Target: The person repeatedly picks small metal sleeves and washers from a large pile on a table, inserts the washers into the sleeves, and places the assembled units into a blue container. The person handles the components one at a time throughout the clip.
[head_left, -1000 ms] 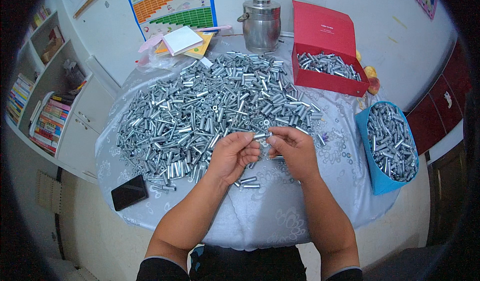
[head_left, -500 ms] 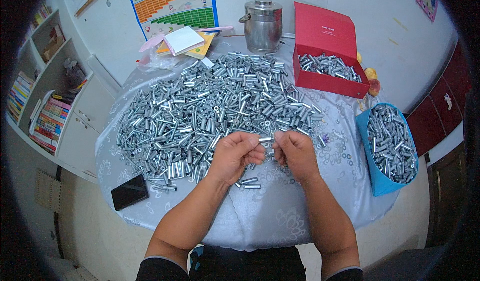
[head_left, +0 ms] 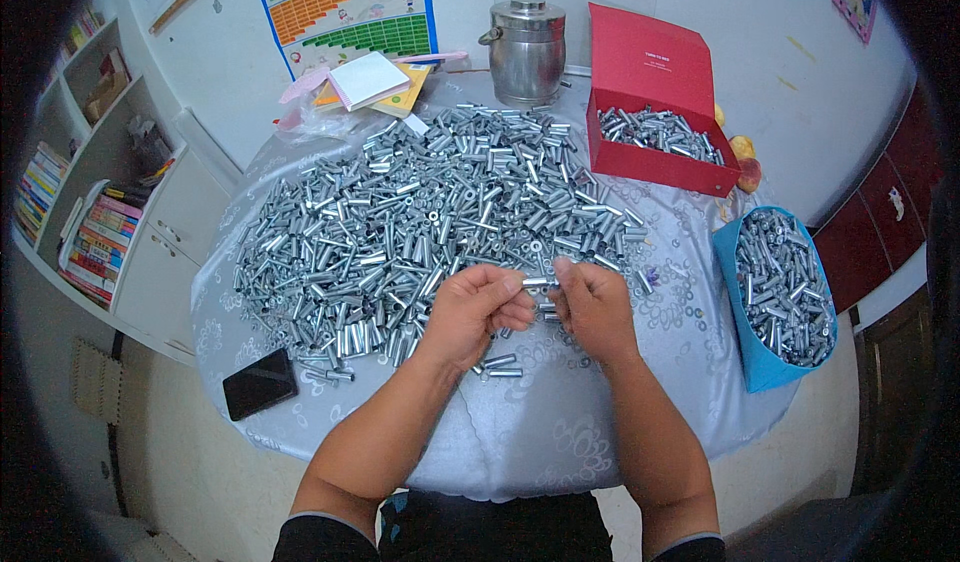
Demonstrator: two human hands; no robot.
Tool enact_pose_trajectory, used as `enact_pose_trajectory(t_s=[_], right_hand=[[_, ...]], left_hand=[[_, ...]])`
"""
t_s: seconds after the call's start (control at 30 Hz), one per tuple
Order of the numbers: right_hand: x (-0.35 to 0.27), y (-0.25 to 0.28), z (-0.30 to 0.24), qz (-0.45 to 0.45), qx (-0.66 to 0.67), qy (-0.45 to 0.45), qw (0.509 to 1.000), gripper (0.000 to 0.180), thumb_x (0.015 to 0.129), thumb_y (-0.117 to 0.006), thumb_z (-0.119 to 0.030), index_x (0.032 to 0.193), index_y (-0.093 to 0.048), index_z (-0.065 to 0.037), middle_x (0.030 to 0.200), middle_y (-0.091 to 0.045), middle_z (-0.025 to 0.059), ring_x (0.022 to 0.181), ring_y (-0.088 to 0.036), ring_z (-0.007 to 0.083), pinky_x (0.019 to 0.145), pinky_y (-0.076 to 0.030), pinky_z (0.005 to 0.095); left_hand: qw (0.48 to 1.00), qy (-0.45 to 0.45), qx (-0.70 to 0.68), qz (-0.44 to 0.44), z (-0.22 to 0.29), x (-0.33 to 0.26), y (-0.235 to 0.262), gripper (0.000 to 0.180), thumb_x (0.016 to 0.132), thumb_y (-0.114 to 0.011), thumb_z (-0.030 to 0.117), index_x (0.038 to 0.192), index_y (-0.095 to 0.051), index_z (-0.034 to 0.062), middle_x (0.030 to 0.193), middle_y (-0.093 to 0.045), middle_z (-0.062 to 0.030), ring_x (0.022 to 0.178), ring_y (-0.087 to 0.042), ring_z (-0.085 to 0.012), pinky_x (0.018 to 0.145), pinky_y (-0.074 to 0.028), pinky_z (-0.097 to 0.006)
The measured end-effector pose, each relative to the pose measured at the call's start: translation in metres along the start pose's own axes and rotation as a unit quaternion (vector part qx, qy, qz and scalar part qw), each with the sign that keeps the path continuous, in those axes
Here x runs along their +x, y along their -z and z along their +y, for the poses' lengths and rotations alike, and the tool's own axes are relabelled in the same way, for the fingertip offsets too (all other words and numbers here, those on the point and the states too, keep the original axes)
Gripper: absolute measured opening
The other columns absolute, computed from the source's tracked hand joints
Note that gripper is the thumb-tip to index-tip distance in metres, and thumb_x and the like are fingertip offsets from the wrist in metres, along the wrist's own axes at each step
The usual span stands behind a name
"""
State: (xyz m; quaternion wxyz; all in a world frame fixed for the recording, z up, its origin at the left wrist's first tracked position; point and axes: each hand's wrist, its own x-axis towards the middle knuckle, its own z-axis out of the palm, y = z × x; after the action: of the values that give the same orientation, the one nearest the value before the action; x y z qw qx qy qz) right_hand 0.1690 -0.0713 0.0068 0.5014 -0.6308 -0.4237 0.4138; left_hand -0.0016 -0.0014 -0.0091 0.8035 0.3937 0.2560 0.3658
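A short shiny metal sleeve (head_left: 538, 284) lies level between my two hands, just above the near edge of a heap. My left hand (head_left: 478, 310) pinches one end of it between thumb and fingers. At its other end, my right hand (head_left: 597, 312) is closed with the thumb pressed along it; the fingertips are partly hidden. Beyond and to the left spreads the large heap of metal sleeves, bolts and washers (head_left: 400, 227). A few loose sleeves (head_left: 503, 372) rest on the cloth below my left hand.
Right of the heap stand an open red box (head_left: 660, 170) and a blue container (head_left: 745, 307), both filled with metal parts. A dark phone (head_left: 260, 385) lies front left on the grey tablecloth (head_left: 540, 432). Behind are a steel pot (head_left: 527, 57) and notebooks (head_left: 372, 82).
My hands stay almost in place around the sleeve. The right hand has shifted very slightly, and the sleeve sits a touch lower between the fingers.
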Motion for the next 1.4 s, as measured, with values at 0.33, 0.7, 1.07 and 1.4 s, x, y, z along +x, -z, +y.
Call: enact_pose_trajectory(t_s=[0.33, 0.7, 1.07, 1.4], right_hand=[[-0.001, -0.001, 0.000, -0.013, 0.052, 0.020, 0.998, 0.022, 0.095, -0.057, -0.023, 0.094, -0.059, -0.002, 0.071, -0.057, 0.0013, 0.056, -0.050, 0.0066, 0.048, -0.040, 0.0230], [0.000, -0.009, 0.002, 0.002, 0.115, 0.116, 0.987, 0.020, 0.096, -0.057, -0.021, 0.095, -0.059, -0.001, 0.073, -0.059, 0.0018, 0.058, -0.052, 0.0077, 0.050, -0.041, 0.0231], [0.002, 0.005, 0.006, -0.049, 0.049, 0.016, 0.997, 0.019, 0.095, -0.057, -0.020, 0.091, -0.059, -0.001, 0.073, -0.059, 0.0024, 0.059, -0.053, 0.0087, 0.052, -0.042, 0.0226], [-0.002, -0.003, -0.002, -0.014, 0.083, 0.047, 0.995, 0.015, 0.091, -0.062, -0.014, 0.096, -0.059, 0.000, 0.077, -0.060, 0.0027, 0.064, -0.054, 0.0084, 0.056, -0.044, 0.0230]], left_hand=[[1.000, 0.001, -0.007, 0.022, 0.001, 0.001, 0.001, 0.017, 0.093, -0.060, 0.015, 0.098, -0.063, -0.0006, 0.081, -0.069, -0.0114, 0.065, -0.068, -0.0166, 0.057, -0.057, -0.025], [1.000, -0.002, -0.015, 0.005, 0.000, 0.001, 0.002, 0.015, 0.092, -0.061, 0.014, 0.096, -0.063, -0.0014, 0.081, -0.068, -0.0119, 0.066, -0.068, -0.0171, 0.058, -0.057, -0.026], [1.000, 0.004, -0.008, 0.009, 0.001, 0.000, 0.002, 0.015, 0.092, -0.061, 0.013, 0.096, -0.063, -0.0022, 0.082, -0.069, -0.0129, 0.067, -0.068, -0.0178, 0.059, -0.057, -0.027], [1.000, 0.005, -0.016, 0.004, 0.000, 0.001, 0.001, 0.016, 0.093, -0.060, 0.013, 0.097, -0.063, -0.0024, 0.082, -0.068, -0.0128, 0.066, -0.068, -0.0175, 0.059, -0.057, -0.026]])
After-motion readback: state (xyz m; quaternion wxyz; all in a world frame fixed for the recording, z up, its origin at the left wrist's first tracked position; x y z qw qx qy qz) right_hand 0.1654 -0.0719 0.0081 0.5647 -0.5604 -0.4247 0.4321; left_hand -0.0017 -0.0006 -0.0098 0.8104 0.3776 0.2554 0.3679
